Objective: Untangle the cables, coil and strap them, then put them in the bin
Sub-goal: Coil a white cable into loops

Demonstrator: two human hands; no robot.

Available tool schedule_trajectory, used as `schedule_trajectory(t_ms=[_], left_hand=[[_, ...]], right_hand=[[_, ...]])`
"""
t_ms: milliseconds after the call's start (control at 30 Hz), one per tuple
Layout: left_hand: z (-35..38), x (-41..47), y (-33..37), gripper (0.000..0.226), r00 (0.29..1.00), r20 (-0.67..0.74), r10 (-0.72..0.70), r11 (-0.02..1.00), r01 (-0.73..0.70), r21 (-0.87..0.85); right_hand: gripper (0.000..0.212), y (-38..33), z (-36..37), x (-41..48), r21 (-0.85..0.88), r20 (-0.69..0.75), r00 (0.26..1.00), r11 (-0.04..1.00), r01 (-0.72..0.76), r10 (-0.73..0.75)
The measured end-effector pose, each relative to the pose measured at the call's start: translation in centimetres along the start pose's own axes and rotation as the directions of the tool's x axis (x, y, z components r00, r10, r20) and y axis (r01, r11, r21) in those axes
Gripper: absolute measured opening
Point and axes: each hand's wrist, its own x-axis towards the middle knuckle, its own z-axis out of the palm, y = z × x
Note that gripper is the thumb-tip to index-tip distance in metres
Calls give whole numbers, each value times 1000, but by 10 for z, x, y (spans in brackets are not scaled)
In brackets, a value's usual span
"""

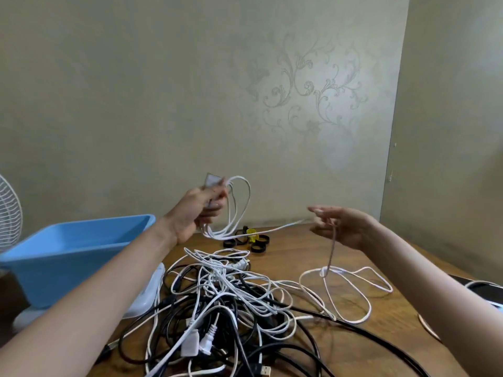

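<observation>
Your left hand (198, 213) is raised above the far side of the table (381, 338), its fingers curled round a coil (241, 205) of white cable. It grips several loops together with a pale plug (211, 181) that sticks up above your thumb. The loops hang down from your fist, clear of the table.

From the coil one strand runs right to your right hand (344, 227), held at about the same height and well apart from the left. There your thumb and forefinger pinch the cable (331, 251), the other fingers loosely bent. Below the pinch it drops, blurred, to a loose loop (353, 297) lying on the table under that hand.

The pile (226, 303) of tangled black and white cables lies in front of you, between your forearms and nearer than the coil. The blue bin (68, 254) stands at the left, beside your left forearm. Black straps (258, 244) lie on the table beyond the pile, below the coil. A white fan (8, 210) shows at the left edge.
</observation>
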Motion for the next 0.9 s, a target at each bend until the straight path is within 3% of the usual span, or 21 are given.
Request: schedule_trajectory(t_ms=[133,200,233,267,333,400,467,567,600,633,700,767,833,900], left_hand=[[39,3,-18,32,998,38,-46,984,38,176],[55,4,-22,36,996,73,-55,985,42,168],[62,4,-23,38,994,95,-48,992,37,122],[67,5,-23,39,992,116,-44,998,40,38],[72,5,-20,37,986,158,-52,974,85,-209],[72,3,-13,31,970,231,-80,911,165,-378],[66,3,-7,27,948,298,-116,898,228,-377],[52,4,0,24,937,304,-175,950,242,-199],[49,4,1,23,934,307,-184,956,242,-165],[47,3,2,26,933,311,-180,957,240,-164],[44,5,2,33,943,305,-134,938,220,-269],[40,7,3,40,958,284,-41,884,167,-437],[36,10,4,48,972,229,59,823,83,-562],[32,13,7,50,978,172,119,773,18,-634]], right_hand=[[34,-11,58,-13,187,249,968,982,-26,-22],[35,-15,79,-16,81,261,960,994,79,-98],[35,-15,86,-15,-89,246,953,975,203,-176],[33,-14,90,-14,-312,234,934,890,334,-268],[26,-14,93,-9,-632,255,861,598,493,-441],[21,-18,88,-2,-718,254,808,457,526,-531],[15,-22,80,1,-750,241,796,414,516,-555],[3,-22,66,7,-880,202,727,205,429,-657],[11,-21,62,8,-910,172,724,173,376,-668],[17,-19,58,10,-912,136,742,209,353,-657],[16,-15,53,9,-782,53,800,473,405,-597],[10,-8,55,1,-529,-7,847,721,447,-531],[38,8,60,-7,-360,14,912,849,387,-409],[61,32,67,-13,-393,187,951,869,301,-245]])
